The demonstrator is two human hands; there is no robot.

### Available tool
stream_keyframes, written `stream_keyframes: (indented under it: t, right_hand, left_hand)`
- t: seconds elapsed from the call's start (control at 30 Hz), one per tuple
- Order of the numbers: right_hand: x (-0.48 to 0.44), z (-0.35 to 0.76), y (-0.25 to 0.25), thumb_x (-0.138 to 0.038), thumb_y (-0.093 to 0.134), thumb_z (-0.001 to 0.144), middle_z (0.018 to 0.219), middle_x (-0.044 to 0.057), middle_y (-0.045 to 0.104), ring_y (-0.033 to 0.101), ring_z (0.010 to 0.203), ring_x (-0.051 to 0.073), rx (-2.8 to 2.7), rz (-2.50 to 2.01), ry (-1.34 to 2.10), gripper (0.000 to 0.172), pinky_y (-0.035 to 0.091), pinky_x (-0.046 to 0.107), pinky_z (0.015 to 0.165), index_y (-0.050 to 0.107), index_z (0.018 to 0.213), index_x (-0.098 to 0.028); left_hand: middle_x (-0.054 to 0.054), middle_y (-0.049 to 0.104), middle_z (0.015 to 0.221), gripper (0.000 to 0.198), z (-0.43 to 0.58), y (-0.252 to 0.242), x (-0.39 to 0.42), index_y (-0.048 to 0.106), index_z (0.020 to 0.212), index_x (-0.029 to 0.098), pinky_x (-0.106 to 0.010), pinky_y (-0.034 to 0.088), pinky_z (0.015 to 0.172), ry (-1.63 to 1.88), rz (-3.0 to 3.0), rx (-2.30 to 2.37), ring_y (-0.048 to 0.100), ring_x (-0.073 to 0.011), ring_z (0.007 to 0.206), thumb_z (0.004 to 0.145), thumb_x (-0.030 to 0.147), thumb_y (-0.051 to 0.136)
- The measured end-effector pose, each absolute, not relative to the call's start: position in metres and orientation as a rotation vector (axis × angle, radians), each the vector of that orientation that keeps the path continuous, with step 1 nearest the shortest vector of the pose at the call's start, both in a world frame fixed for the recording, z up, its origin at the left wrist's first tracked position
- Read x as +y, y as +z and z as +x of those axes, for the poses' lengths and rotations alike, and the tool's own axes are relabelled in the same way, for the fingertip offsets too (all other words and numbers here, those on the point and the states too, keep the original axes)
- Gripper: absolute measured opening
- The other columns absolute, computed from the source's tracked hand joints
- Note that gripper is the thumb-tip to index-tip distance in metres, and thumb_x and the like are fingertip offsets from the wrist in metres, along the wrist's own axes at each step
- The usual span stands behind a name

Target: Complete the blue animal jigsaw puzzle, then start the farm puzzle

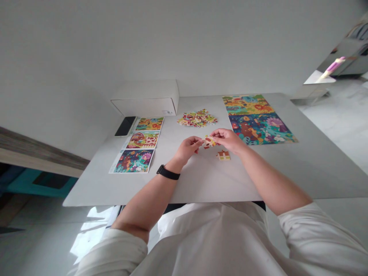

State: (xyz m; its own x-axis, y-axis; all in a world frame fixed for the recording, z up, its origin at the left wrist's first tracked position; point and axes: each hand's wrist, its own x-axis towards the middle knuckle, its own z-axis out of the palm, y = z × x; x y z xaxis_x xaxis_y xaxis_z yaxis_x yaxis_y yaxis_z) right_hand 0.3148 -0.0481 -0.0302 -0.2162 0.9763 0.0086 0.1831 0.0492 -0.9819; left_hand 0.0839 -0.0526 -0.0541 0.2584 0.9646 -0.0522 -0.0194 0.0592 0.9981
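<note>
Between left hand (187, 149) and right hand (227, 140), jigsaw pieces (209, 142) pinched

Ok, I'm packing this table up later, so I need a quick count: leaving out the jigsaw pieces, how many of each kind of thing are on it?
Picture cards: 3
Large picture sheets: 2
Phones: 1
White boxes: 1
Total: 7
</note>
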Motion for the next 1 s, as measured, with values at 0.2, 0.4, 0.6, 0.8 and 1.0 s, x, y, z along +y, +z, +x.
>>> stream_keyframes:
  t: [0.2, 0.4, 0.6, 0.8, 1.0]
  right_hand:
    - [-0.051, 0.313, -0.028, -0.055, 0.091, 0.076, 0.088, 0.004, 0.077, 0.069, 0.075, 0.016, -1.552, -1.212, 1.256, 0.042, 0.055, 0.029, 0.069, 0.076, 0.097, -0.022]
    - [-0.052, 0.313, -0.029, -0.059, 0.089, 0.077, 0.09, 0.004, 0.077, 0.066, 0.074, 0.016, -1.586, -1.224, 1.233, 0.045, 0.052, 0.027, 0.065, 0.075, 0.099, -0.022]
    - [-0.051, 0.323, -0.02, -0.055, 0.09, 0.078, 0.084, 0.002, 0.075, 0.065, 0.07, 0.015, -1.663, -1.237, 1.22, 0.039, 0.051, 0.027, 0.065, 0.076, 0.092, -0.022]
    - [-0.046, 0.342, -0.007, -0.056, 0.091, 0.077, 0.086, 0.003, 0.075, 0.068, 0.074, 0.017, -1.596, -1.231, 1.137, 0.04, 0.054, 0.028, 0.066, 0.074, 0.091, -0.022]
    - [-0.044, 0.356, -0.001, -0.056, 0.091, 0.079, 0.088, 0.004, 0.074, 0.07, 0.079, 0.018, -1.531, -1.243, 1.086, 0.039, 0.057, 0.029, 0.069, 0.074, 0.093, -0.024]
  left_hand:
    - [-0.004, 0.074, 0.086, 0.051, 0.082, -0.05, -0.055, 0.07, 0.087, 0.018, -0.022, 0.049, 0.059, 1.008, 1.254, 1.016, 0.061, -0.0101, 0.066, 0.075, 0.064, 0.091]
    - [-0.004, 0.074, 0.081, 0.054, 0.081, -0.045, -0.056, 0.07, 0.085, 0.018, -0.023, 0.05, 0.061, 0.988, 1.277, 1.008, 0.063, -0.0112, 0.067, 0.073, 0.066, 0.092]
    - [-0.003, 0.073, 0.078, 0.057, 0.084, -0.047, -0.056, 0.07, 0.083, 0.018, -0.023, 0.048, 0.06, 0.987, 1.291, 1.018, 0.06, -0.0105, 0.064, 0.069, 0.068, 0.093]
    - [-0.003, 0.072, 0.076, 0.054, 0.082, -0.044, -0.057, 0.068, 0.084, 0.018, -0.024, 0.047, 0.061, 0.995, 1.287, 1.009, 0.057, -0.0105, 0.063, 0.072, 0.065, 0.091]
    - [-0.004, 0.071, 0.078, 0.055, 0.084, -0.044, -0.057, 0.071, 0.087, 0.018, -0.024, 0.047, 0.061, 0.965, 1.356, 0.995, 0.058, -0.0119, 0.065, 0.084, 0.073, 0.077]
